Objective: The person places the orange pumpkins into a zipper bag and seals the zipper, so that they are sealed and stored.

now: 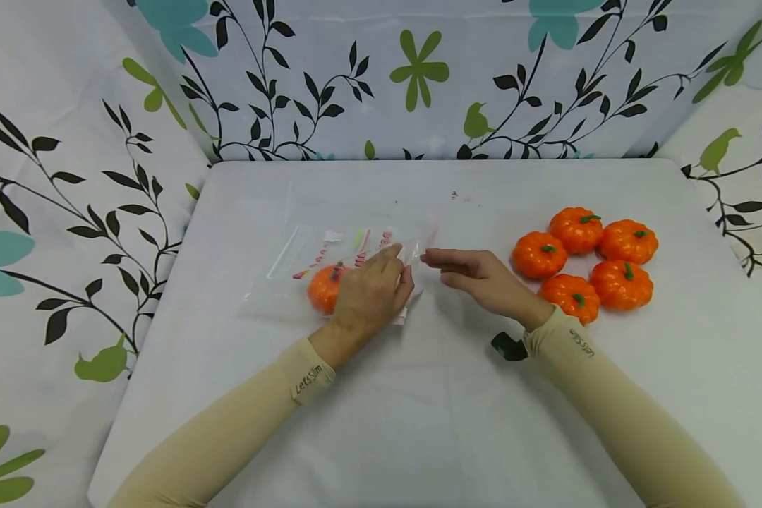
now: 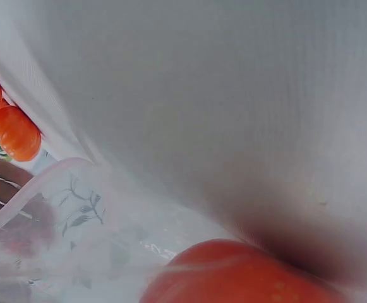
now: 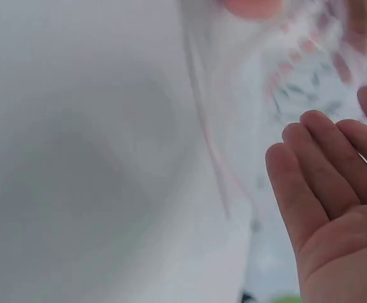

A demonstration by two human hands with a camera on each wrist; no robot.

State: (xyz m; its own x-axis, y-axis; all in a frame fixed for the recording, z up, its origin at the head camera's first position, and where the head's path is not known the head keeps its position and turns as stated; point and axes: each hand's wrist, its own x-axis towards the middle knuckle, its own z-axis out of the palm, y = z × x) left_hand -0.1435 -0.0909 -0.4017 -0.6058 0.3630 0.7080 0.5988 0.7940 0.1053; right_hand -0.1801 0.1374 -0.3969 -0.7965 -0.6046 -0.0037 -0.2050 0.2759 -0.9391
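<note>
A clear plastic zip bag with red print lies on the table, and one small orange toy pumpkin is inside it. My left hand reaches across the bag and pinches its film near the right-hand opening. In the left wrist view the bag's pinkish rim stands raised, with the pumpkin close below. Just right of the opening is my right hand, its fingers extended and nothing in its grasp. The right wrist view shows its open palm facing the bag.
Several more orange pumpkins with green stems cluster on the right of the white table, beside the right wrist. A small dark object is by the right cuff. Patterned cloth hangs behind the table.
</note>
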